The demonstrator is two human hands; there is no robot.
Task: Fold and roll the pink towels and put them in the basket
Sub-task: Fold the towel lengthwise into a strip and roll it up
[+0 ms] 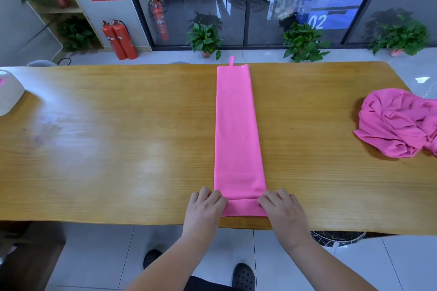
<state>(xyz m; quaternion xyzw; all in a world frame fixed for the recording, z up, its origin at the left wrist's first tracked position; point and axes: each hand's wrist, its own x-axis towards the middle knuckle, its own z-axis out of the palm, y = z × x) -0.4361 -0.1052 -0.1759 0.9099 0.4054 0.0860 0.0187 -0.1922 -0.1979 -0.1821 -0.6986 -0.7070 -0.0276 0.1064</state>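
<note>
A pink towel [236, 130], folded into a long narrow strip, lies on the wooden table [106, 137] and runs from the near edge to the far edge, with a small loop at its far end. Its near end is turned over into a first short roll. My left hand [205, 208] grips the left end of that roll, fingers curled over it. My right hand [281, 208] grips the right end the same way. A crumpled heap of pink towels [397, 123] lies at the table's right edge. The white basket [9, 94] stands at the far left.
Potted plants [205, 40] and red fire extinguishers [120, 40] stand on the floor beyond the table, before a glass wall. A wire basket [338, 236] shows under the table's near right edge. My feet in black shoes are below.
</note>
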